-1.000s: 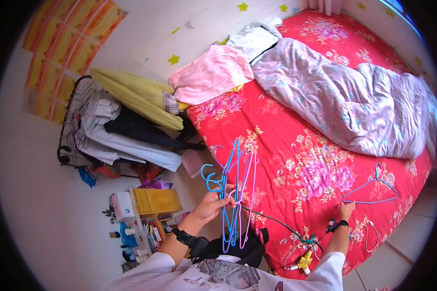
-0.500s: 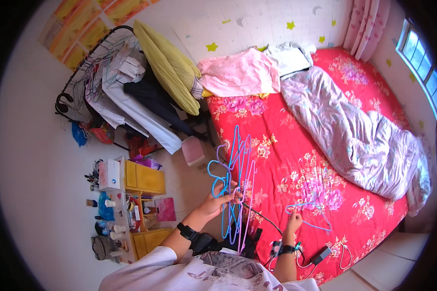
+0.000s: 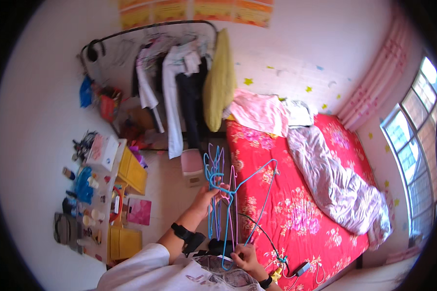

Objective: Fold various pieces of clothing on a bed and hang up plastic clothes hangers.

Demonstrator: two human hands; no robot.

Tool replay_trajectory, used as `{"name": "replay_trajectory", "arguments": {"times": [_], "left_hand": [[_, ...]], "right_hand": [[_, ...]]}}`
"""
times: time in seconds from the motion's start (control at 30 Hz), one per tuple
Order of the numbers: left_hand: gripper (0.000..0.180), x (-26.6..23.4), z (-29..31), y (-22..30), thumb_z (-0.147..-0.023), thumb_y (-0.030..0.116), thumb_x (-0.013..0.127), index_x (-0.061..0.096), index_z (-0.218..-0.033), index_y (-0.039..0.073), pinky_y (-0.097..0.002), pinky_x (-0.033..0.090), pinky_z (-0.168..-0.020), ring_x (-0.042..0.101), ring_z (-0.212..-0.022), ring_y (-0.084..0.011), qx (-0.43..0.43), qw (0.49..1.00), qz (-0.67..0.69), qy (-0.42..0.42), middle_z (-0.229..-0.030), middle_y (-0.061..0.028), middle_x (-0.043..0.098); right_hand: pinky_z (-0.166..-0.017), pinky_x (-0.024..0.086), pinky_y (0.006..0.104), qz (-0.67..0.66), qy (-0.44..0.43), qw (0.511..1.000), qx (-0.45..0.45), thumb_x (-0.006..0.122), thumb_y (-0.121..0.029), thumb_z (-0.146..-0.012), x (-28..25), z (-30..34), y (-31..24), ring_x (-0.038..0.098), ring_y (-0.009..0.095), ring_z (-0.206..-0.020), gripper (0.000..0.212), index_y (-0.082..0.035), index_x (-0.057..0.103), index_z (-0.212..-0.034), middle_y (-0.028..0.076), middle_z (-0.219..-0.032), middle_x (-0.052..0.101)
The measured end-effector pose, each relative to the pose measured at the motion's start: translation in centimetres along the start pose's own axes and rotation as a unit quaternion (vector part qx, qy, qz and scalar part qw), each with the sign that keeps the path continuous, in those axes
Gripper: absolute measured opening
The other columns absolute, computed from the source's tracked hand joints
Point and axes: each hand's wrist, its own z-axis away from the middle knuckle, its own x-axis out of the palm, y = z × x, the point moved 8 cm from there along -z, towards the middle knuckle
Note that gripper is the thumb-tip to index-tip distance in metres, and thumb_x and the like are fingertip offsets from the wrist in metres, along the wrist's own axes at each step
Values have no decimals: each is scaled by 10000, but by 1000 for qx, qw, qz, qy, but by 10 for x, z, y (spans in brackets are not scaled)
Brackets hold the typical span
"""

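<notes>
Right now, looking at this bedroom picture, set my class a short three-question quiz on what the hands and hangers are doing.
1. True or false: the left hand holds a bunch of hangers.
2. What does the right hand grip? A) a pillow B) the blue hanger C) a cable
3. Fill in: the bed has a ____ floral cover.

Key: 1 true; 2 B; 3 red.

Narrow floor strip (image 3: 172, 194) between bed (image 3: 296, 208) and yellow cabinets (image 3: 131, 172) is passable; pink bin (image 3: 193, 166) partly blocks it. Clothes rack (image 3: 175, 87) closes the far end. Hanger bundle (image 3: 218, 194) fills the space ahead.
</notes>
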Motion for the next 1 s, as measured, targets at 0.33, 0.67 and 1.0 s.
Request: {"name": "replay_trajectory", "arguments": {"times": [0.33,0.67,1.0], "left_hand": [[297,-86,135,157,-908,239,552,542,-1158,77,-317,488,-723,632,-828,-248,76,992,91,51,-912,-105,623],[520,-138,219,210,-876,37,581,313,-1314,119,-322,460,-734,566,-804,-212,192,974,55,106,-944,-131,585],[491,-125,219,180,-875,45,583,348,-1305,87,-335,457,-727,574,-795,-209,146,981,-68,109,-1001,-155,582]], "right_hand": [[-478,384,291,-2,-155,987,31,657,-123,-774,143,1,-9,531,189,-494,210,-46,543,-615,76,-579,546],[-587,487,436,263,-339,899,89,647,-309,-823,227,-14,4,639,342,-688,380,-64,564,-1102,134,-720,648],[-750,490,415,250,-191,931,-185,660,-231,-818,251,-127,-76,607,323,-911,447,-62,503,-1201,140,-1003,589]]}}
